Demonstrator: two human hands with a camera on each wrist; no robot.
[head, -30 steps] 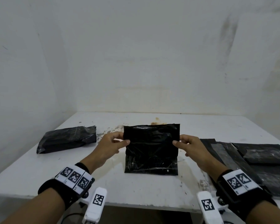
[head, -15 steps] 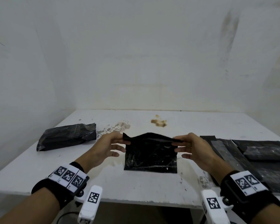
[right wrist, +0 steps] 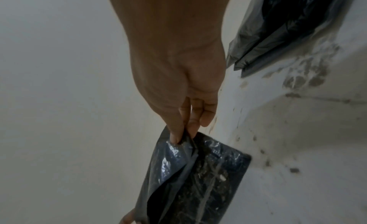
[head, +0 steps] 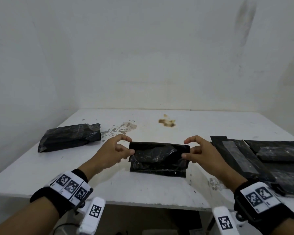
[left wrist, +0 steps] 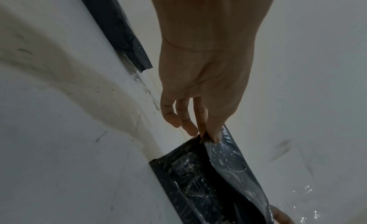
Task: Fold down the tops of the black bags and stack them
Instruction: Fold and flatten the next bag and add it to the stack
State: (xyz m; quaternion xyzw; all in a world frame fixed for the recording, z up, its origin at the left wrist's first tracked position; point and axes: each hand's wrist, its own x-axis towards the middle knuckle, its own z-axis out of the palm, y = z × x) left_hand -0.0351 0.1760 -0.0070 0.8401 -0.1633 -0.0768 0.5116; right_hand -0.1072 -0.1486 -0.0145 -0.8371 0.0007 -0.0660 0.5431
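So the glossy black plastic bag (head: 158, 160) in the middle of the white, stained tabletop (head: 58, 167) is mid-fold right now. A second ago its top was standing tall and upright between the hands; now that top flap has come over toward the person and sits bent down across the front of the bag, which looks about half as tall as it did. The bottom of the bag rests on the table.

The left hand (head: 114, 151) pinches the left end of the flap between thumb and a finger, the other fingers loosely spread (the left wrist view shows the pinch nicely, thumb pad right on the shiny film). The right hand (head: 200, 153) does the same on the right end, index finger lifted clear. Neither is flat on the bag yet.

What that means, I'd guess: the fold is basically made but not creased, so it probably needs pressing down before it springs back, since this film looks springy.

Then stacking. There's a lumpy black bag already folded over (head: 70, 137) lying off to the left, well apart, and a pile of flat black bags (head: 265, 160) to the right, just beside the right hand. I can't tell which is the destination, though the left one seems likelier.
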